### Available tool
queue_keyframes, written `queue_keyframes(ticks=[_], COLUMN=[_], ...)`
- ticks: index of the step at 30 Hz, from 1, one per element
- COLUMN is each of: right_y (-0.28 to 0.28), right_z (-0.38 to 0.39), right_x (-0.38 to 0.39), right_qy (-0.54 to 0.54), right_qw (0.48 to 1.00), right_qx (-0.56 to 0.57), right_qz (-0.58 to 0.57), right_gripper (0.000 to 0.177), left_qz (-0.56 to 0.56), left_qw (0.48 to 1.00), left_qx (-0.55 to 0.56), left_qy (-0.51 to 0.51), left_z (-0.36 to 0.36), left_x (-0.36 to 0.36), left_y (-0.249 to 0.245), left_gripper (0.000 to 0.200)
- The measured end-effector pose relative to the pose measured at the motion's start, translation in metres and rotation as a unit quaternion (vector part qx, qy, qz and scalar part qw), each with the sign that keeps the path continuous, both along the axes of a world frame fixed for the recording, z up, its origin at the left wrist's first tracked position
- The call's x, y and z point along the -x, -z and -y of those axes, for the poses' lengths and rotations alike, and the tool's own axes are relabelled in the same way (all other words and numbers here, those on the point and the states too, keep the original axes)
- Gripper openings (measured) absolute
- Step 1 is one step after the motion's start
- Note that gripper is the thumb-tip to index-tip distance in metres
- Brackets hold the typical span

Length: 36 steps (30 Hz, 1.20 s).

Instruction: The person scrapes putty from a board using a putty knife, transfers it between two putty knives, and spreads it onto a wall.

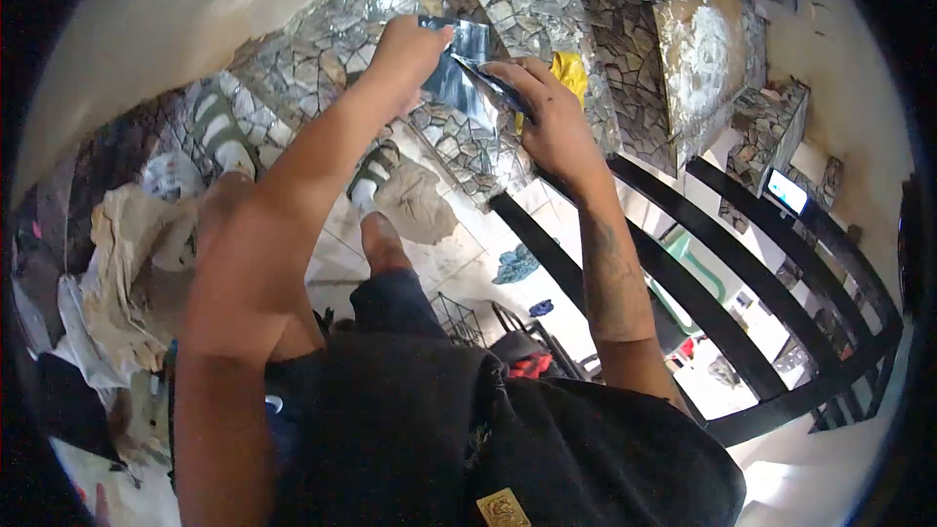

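Observation:
My left hand [408,57] is closed on the upper left edge of a glossy, dark blue-grey sheet [467,44], with the thumb over its face. On the sheet's right side, my right hand [553,117] grips a dark, slim tool [503,90] that looks like a pair of scissors. Its thin, light-edged tip points up and left, meeting the sheet near my left fingers. Part of the tool is covered by my right fingers. Just behind the right hand lies a yellow cloth or bag [569,78] on the stone-patterned surface.
Black railing bars [703,307] curve along the right, close to my right forearm. A lit phone [787,192] rests beyond them. Stone-patterned steps [625,49] rise ahead. Crumpled tan paper or cloth [127,263] lies at left, and a blue cloth [515,263] on the tiled floor.

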State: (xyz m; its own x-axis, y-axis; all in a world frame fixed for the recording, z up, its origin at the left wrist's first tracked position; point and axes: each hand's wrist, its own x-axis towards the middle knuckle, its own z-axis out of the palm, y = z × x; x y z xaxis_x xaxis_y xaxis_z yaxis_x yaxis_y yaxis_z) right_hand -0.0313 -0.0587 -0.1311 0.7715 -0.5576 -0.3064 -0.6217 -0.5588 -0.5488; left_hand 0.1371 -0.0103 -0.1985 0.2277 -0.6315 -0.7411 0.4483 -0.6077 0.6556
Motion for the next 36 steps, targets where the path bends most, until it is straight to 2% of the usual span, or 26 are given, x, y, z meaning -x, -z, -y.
queue_keyframes(ticks=[1, 4, 6, 7, 8, 10, 11, 14, 15, 16, 17, 18, 19, 21, 22, 24, 26, 30, 31, 32, 33, 34, 35, 36], right_y=[0.001, -0.003, -0.007, -0.011, -0.013, -0.023, -0.043, -0.083, -0.09, -0.094, -0.088, -0.078, -0.066, -0.048, -0.039, -0.02, 0.005, 0.035, 0.022, 0.035, 0.017, -0.009, -0.016, -0.017], right_z=[-0.005, -0.023, -0.03, -0.033, -0.034, -0.03, -0.028, -0.008, -0.012, -0.016, -0.022, -0.018, -0.019, -0.017, -0.016, -0.027, -0.037, -0.033, -0.026, -0.019, -0.015, -0.01, 0.0, 0.0], right_x=[-0.002, -0.004, -0.004, -0.005, -0.002, 0.005, 0.007, 0.026, 0.033, 0.035, 0.028, 0.033, 0.032, 0.02, 0.013, 0.014, 0.032, 0.076, 0.074, 0.088, 0.069, 0.04, 0.023, 0.011], right_qy=[-0.002, 0.0, -0.002, 0.004, -0.029, -0.092, -0.117, -0.016, 0.138, 0.288, 0.399, 0.375, 0.333, 0.165, 0.082, 0.079, 0.086, 0.132, 0.142, 0.146, 0.152, 0.162, 0.096, 0.084], right_qw=[1.0, 0.999, 0.998, 0.997, 0.995, 0.989, 0.982, 0.968, 0.952, 0.911, 0.834, 0.868, 0.892, 0.955, 0.967, 0.972, 0.983, 0.989, 0.986, 0.981, 0.979, 0.976, 0.984, 0.986], right_qx=[-0.014, -0.047, -0.058, -0.078, -0.092, -0.114, -0.148, -0.216, -0.205, -0.189, -0.171, -0.098, -0.048, 0.038, 0.083, 0.041, 0.078, -0.004, -0.006, 0.011, 0.003, -0.004, -0.02, -0.031], right_qz=[-0.002, -0.027, -0.035, 0.0, 0.011, 0.031, 0.028, 0.13, 0.18, 0.227, 0.339, 0.309, 0.302, 0.244, 0.229, 0.216, 0.14, 0.074, 0.086, 0.131, 0.139, 0.146, 0.149, 0.139], right_gripper=[0.061, 0.061, 0.061, 0.058, 0.059, 0.06, 0.054, 0.051, 0.05, 0.05, 0.052, 0.056, 0.056, 0.059, 0.06, 0.07, 0.072, 0.065, 0.066, 0.069, 0.068, 0.068, 0.064, 0.064], left_qz=[0.046, 0.019, 0.023, 0.027, 0.031, -0.035, -0.067, -0.101, -0.17, -0.2, -0.231, -0.26, -0.292, -0.328, -0.345, -0.335, -0.329, -0.281, -0.252, -0.225, -0.176, -0.176, -0.174, -0.169], left_qw=[0.998, 0.998, 0.997, 0.996, 0.996, 0.996, 0.994, 0.986, 0.976, 0.968, 0.958, 0.948, 0.938, 0.924, 0.917, 0.923, 0.927, 0.945, 0.953, 0.96, 0.975, 0.975, 0.974, 0.974], left_qx=[-0.031, -0.048, -0.072, -0.078, -0.082, -0.073, -0.066, 0.075, 0.092, 0.101, 0.107, 0.113, 0.152, 0.137, 0.129, 0.134, 0.142, 0.14, 0.148, 0.15, 0.126, 0.127, 0.134, 0.143], left_qy=[-0.033, 0.027, -0.018, -0.026, -0.033, -0.048, -0.056, -0.108, -0.099, -0.116, -0.131, -0.146, -0.112, -0.139, -0.155, -0.134, -0.109, -0.093, -0.083, -0.077, -0.056, -0.054, -0.053, -0.053], left_z=[0.001, -0.004, -0.006, -0.006, -0.004, -0.003, 0.0, 0.002, -0.001, -0.004, -0.006, -0.006, -0.009, -0.013, -0.015, -0.02, -0.022, -0.022, -0.021, -0.023, -0.026, -0.029, -0.028, -0.026], left_x=[0.0, -0.01, -0.008, -0.01, -0.012, -0.021, -0.026, -0.028, -0.029, -0.026, -0.019, -0.015, -0.012, 0.002, 0.005, -0.002, -0.006, -0.014, -0.014, -0.014, -0.014, -0.01, -0.01, -0.01], left_y=[0.006, 0.001, 0.009, 0.015, 0.021, 0.033, 0.039, 0.026, 0.009, -0.005, -0.019, -0.025, -0.02, -0.024, -0.028, -0.025, -0.024, -0.034, -0.034, -0.032, -0.035, -0.031, -0.026, -0.022], left_gripper=[0.028, 0.026, 0.023, 0.022, 0.021, 0.019, 0.019, 0.017, 0.017, 0.017, 0.018, 0.019, 0.022, 0.022, 0.023, 0.024, 0.025, 0.028, 0.028, 0.029, 0.028, 0.026, 0.024, 0.022])
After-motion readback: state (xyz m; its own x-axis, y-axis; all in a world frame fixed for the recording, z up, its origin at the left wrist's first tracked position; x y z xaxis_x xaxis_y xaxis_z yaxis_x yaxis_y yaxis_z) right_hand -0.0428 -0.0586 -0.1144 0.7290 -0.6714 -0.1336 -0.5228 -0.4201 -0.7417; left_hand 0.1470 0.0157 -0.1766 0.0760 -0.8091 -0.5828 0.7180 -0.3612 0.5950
